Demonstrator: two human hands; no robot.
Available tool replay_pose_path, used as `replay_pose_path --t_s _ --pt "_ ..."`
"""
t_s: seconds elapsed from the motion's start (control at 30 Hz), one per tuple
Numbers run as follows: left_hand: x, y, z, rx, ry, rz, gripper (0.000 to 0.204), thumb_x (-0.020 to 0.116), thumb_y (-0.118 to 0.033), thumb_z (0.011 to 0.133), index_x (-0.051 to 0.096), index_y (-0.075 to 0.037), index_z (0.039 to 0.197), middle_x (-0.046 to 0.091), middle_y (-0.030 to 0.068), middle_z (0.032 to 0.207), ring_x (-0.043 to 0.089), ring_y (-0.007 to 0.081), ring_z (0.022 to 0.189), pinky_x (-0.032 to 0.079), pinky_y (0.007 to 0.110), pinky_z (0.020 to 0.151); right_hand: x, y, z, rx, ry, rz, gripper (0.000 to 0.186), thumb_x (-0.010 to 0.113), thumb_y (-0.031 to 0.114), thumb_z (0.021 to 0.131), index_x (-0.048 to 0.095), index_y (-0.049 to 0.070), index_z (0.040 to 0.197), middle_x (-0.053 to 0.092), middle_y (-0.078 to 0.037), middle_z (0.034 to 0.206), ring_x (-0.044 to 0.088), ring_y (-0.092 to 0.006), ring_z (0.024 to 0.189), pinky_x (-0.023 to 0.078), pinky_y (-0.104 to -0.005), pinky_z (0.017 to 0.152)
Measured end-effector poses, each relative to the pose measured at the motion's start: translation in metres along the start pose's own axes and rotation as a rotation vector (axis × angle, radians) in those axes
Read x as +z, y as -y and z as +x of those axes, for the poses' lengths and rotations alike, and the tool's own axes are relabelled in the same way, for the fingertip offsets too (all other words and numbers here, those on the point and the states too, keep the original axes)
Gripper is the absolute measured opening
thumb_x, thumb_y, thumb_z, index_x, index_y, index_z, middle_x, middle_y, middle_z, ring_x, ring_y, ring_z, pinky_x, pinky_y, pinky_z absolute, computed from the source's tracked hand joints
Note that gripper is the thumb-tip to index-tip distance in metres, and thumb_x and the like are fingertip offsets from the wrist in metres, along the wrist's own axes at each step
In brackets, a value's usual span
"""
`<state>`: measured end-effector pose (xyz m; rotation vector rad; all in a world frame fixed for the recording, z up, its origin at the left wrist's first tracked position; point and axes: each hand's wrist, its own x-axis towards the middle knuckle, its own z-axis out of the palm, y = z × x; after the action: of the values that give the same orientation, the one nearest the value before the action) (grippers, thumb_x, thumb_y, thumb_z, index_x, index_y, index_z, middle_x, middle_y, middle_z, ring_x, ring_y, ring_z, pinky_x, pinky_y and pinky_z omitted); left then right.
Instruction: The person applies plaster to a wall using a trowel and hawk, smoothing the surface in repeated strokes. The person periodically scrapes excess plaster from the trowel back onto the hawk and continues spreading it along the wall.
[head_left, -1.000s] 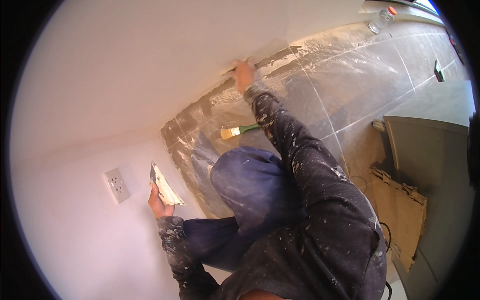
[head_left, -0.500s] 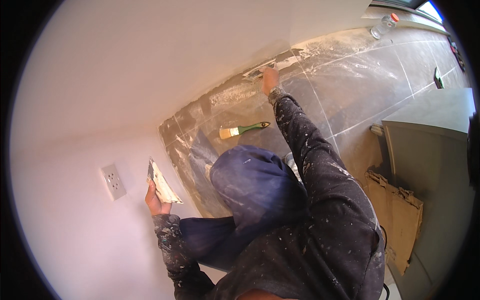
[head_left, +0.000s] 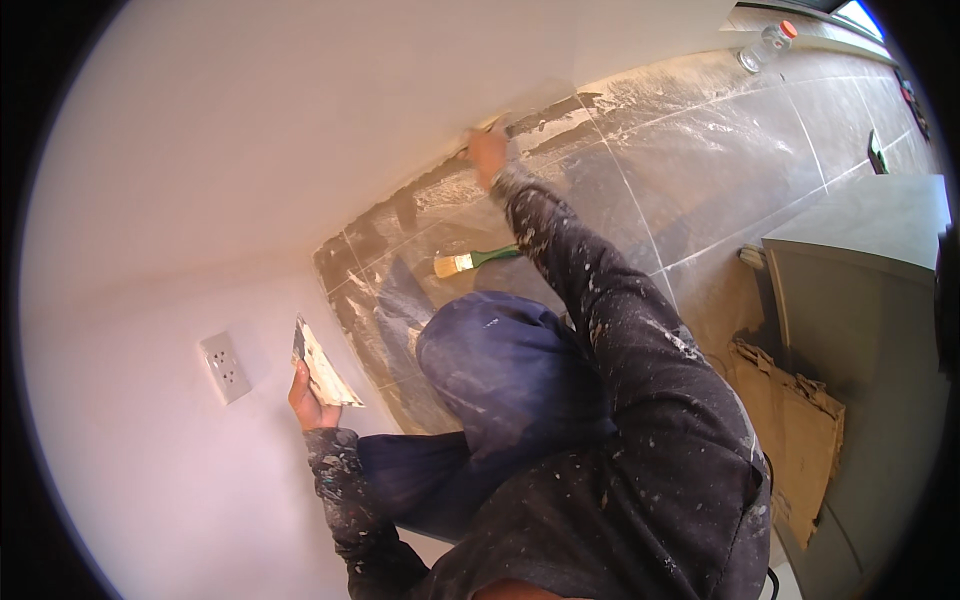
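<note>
My left hand point(head_left: 311, 398) is closed on a wide putty blade point(head_left: 325, 372) coated with off-white compound, held beside the left wall. My right hand point(head_left: 488, 152) reaches to the base of the far wall point(head_left: 400, 100), closed on a spatula point(head_left: 494, 126) that is partly hidden behind my fingers, where a streaked strip meets the tiles. A paintbrush point(head_left: 453, 264) with a green handle and pale bristles lies on the dusty grey tiled floor point(head_left: 705, 170), partly under my right sleeve. My bent knee in blue trousers point(head_left: 500, 350) is between my arms.
A socket point(head_left: 224, 368) is on the left wall. A plastic bottle point(head_left: 762, 50) with a red cap stands at the upper right by a window ledge. At the right are a grey cabinet point(head_left: 850, 300), torn cardboard point(head_left: 785, 440) and a dark tool point(head_left: 876, 153) on the tiles.
My right hand moved rightward along the wall base half a second ago and is now back to the left, near where it was one second ago. My left hand has barely moved.
</note>
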<state>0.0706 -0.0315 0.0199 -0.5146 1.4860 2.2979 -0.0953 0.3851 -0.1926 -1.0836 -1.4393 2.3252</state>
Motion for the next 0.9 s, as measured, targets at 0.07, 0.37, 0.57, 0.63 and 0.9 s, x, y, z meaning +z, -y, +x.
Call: replay_pose_path --t_s 0.07,0.37,0.57,0.63,0.9 --pt "0.0 0.001 0.0 0.006 -0.009 0.011 0.046 0.059 -0.025 0.093 0.049 -0.001 0.131 0.06 0.01 0.123 0.058 0.023 0.112 0.044 0.038 0.1 0.012 0.012 -0.042 0.134 -0.033 0.132 0.084 0.059 -0.005 0.081 0.015 0.007 0.151 0.051 -0.02 0.125 0.06 -0.0134 0.078 0.053 -0.0205 0.059" --pt "-0.015 -0.002 0.002 -0.01 -0.007 -0.008 0.048 0.06 -0.025 0.092 0.049 -0.001 0.132 0.061 0.0095 0.122 0.058 0.0231 0.109 0.045 0.038 0.099 -0.077 -0.043 0.033 0.056 -0.007 0.537 0.043 0.058 0.002 0.081 0.048 -0.002 0.122 0.059 -0.012 0.107 0.061 -0.0223 0.087 0.056 -0.0352 0.068" --pt "-0.007 0.0 0.001 0.024 -0.007 0.003 0.047 0.06 -0.025 0.092 0.049 -0.001 0.132 0.06 0.0099 0.123 0.058 0.0232 0.111 0.045 0.038 0.099 -0.085 -0.063 0.097 -0.047 -0.102 0.484 0.028 0.071 0.015 0.078 0.062 -0.001 0.099 0.064 -0.013 0.093 0.063 -0.0271 0.09 0.051 -0.0376 0.077" --pt "-0.009 -0.001 0.0 0.032 0.028 -0.011 0.047 0.06 -0.025 0.093 0.049 -0.001 0.132 0.06 0.0103 0.124 0.058 0.0234 0.112 0.045 0.038 0.099 -0.083 -0.059 0.105 -0.328 0.033 0.356 0.03 0.073 0.019 0.076 0.063 -0.001 0.096 0.065 -0.015 0.092 0.062 -0.0313 0.09 0.05 -0.0398 0.077" --pt "-0.002 0.002 0.004 0.004 0.026 0.01 0.047 0.058 -0.025 0.094 0.048 0.0 0.133 0.06 0.011 0.124 0.058 0.0234 0.112 0.045 0.038 0.099 0.001 -0.031 0.023 -0.465 0.17 -0.746 0.035 0.066 0.018 0.082 0.057 0.0 0.11 0.063 -0.015 0.097 0.062 -0.0276 0.088 0.051 -0.0366 0.075"
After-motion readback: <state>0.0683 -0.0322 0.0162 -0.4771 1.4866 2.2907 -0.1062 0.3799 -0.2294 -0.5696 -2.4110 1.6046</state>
